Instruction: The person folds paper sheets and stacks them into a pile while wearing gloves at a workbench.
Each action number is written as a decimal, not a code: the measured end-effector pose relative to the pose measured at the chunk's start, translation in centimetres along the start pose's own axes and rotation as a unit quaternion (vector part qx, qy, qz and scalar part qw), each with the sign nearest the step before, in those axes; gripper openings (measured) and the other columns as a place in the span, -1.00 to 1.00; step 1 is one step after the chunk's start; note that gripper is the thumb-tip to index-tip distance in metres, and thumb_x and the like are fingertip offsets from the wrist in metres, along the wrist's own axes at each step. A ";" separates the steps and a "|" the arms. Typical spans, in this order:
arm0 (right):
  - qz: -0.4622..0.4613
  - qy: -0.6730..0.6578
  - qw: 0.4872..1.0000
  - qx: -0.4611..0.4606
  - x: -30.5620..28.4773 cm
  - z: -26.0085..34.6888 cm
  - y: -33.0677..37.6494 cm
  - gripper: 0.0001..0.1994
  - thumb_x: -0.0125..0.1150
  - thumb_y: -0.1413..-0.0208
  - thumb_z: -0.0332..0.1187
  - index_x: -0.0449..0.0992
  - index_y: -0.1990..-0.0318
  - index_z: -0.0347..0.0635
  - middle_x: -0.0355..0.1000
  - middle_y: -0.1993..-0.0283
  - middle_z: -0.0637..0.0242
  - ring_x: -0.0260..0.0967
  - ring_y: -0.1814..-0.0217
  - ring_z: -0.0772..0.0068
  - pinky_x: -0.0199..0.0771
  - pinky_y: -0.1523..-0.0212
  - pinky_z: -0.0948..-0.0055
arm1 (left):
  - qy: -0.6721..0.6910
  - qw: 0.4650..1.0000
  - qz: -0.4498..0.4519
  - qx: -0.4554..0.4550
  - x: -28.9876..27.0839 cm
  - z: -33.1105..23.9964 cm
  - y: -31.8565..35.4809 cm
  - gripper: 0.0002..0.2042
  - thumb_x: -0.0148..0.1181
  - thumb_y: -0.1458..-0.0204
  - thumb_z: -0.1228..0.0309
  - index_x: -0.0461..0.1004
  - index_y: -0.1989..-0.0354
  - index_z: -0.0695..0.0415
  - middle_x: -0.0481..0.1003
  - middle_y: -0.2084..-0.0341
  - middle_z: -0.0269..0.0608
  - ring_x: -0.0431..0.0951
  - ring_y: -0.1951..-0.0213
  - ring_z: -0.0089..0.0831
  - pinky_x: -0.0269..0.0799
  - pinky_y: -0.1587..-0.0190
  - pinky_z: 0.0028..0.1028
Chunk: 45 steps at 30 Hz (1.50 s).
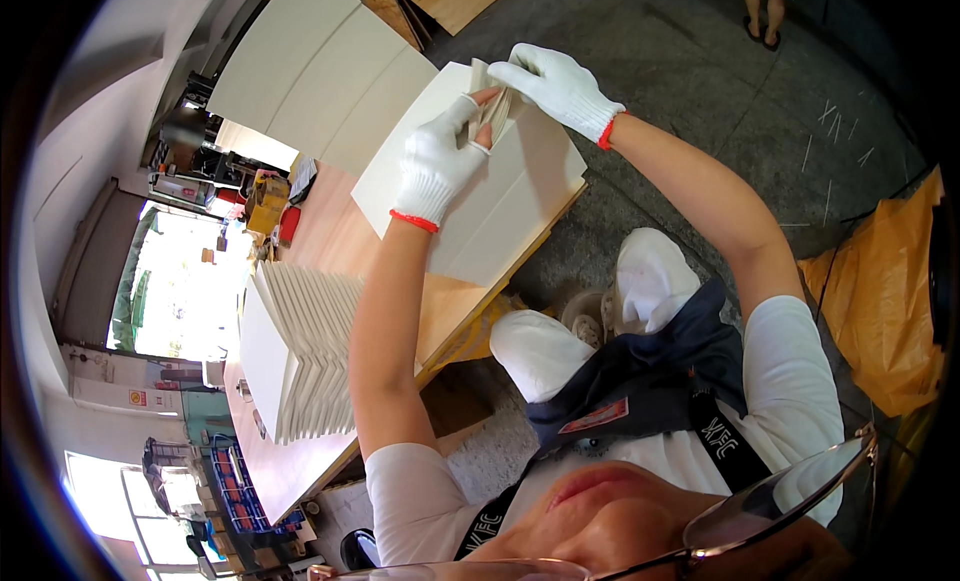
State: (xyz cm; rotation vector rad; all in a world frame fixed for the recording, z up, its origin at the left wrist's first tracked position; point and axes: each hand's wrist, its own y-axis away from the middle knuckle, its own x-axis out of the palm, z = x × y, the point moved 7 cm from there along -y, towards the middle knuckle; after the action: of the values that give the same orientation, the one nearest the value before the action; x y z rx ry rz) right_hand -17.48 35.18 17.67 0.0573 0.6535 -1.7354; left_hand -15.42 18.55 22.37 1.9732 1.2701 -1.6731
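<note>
Both my hands wear white knit gloves with red cuffs, and bare fingertips poke out of the left one. Over a cream sheet [480, 236] lying on the table, my left hand [447, 149] grips a small bundle of thin cream strips [503, 111] between thumb and fingers. My right hand [560, 84] is closed at the far end of the same bundle, its fingertips on the strips' upper edge. The strips stand up from the sheet, and their lower ends are partly hidden by my left fingers.
A stack of creased cream sheets [310, 351] sits nearer on the wooden table [440, 311]. Large cream panels [310, 71] lie beyond. A yellow box [267, 201] stands at left, orange sheeting [880, 291] at right. Another person's legs [765, 11] show far off.
</note>
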 end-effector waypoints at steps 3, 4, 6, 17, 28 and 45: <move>-0.030 0.011 0.999 -0.005 -0.6 0.5 0.5 -0.44 -0.05 -0.15 0.23 0.43 0.41 -0.17 0.42 0.47 0.20 0.38 0.38 0.16 0.32 0.30 0.24 | -0.006 1.000 0.002 -0.019 -0.1 -0.1 0.1 -0.53 0.07 -0.12 0.34 0.32 -0.25 -0.20 0.58 0.24 -0.03 0.60 0.28 -0.09 0.50 0.18 -0.24; -0.045 0.042 0.998 -0.010 -1.0 0.7 0.9 -0.43 -0.06 -0.14 0.24 0.45 0.39 -0.17 0.45 0.45 0.20 0.42 0.36 0.15 0.34 0.30 0.24 | 0.001 0.999 0.002 -0.040 -0.2 0.0 0.2 -0.52 0.05 -0.13 0.34 0.29 -0.28 -0.21 0.58 0.23 -0.02 0.60 0.26 -0.06 0.50 0.17 -0.22; -0.017 0.147 0.989 -0.012 -1.5 1.1 1.2 -0.44 -0.06 -0.14 0.23 0.49 0.34 -0.15 0.50 0.42 0.19 0.48 0.32 0.13 0.38 0.30 0.22 | 0.000 0.999 -0.027 -0.036 -0.3 0.2 0.2 -0.52 0.05 -0.13 0.37 0.31 -0.28 -0.15 0.54 0.35 -0.03 0.59 0.31 -0.14 0.47 0.17 -0.28; 0.111 0.300 0.943 -0.094 -0.8 1.0 0.8 -0.57 -0.05 -0.12 0.10 0.52 0.33 -0.09 0.49 0.46 0.15 0.47 0.37 0.06 0.42 0.36 0.15 | -0.114 0.992 -0.013 -0.043 0.4 1.2 -1.4 -0.65 0.15 -0.07 0.21 0.46 -0.07 -0.15 0.57 0.19 -0.06 0.56 0.15 0.00 0.47 0.11 -0.16; 0.051 0.130 0.981 -0.134 0.0 2.5 -1.4 -0.55 -0.15 -0.27 0.07 0.44 0.34 -0.14 0.42 0.41 0.12 0.42 0.28 0.05 0.34 0.28 0.17 | -0.054 0.997 -0.034 -0.044 0.6 2.1 -1.8 -0.65 0.17 -0.09 0.17 0.49 -0.06 -0.09 0.58 0.15 -0.05 0.59 0.13 -0.11 0.47 0.06 -0.25; -0.018 -0.010 0.998 -0.062 0.7 0.3 0.0 -0.57 -0.17 -0.29 0.08 0.45 0.18 -0.10 0.45 0.32 0.15 0.40 0.23 0.01 0.32 0.21 0.18 | 0.233 0.970 0.031 -0.063 1.7 3.3 -2.0 -0.56 0.32 0.00 0.38 0.43 -0.08 0.14 0.54 0.15 -0.18 0.53 0.20 -0.46 0.47 0.17 -0.46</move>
State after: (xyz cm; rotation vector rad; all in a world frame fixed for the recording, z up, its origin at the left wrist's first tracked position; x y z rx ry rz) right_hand -17.59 34.41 17.64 -0.0583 0.7492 -1.7247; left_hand -19.19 18.23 20.49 2.3796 1.3996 -1.1000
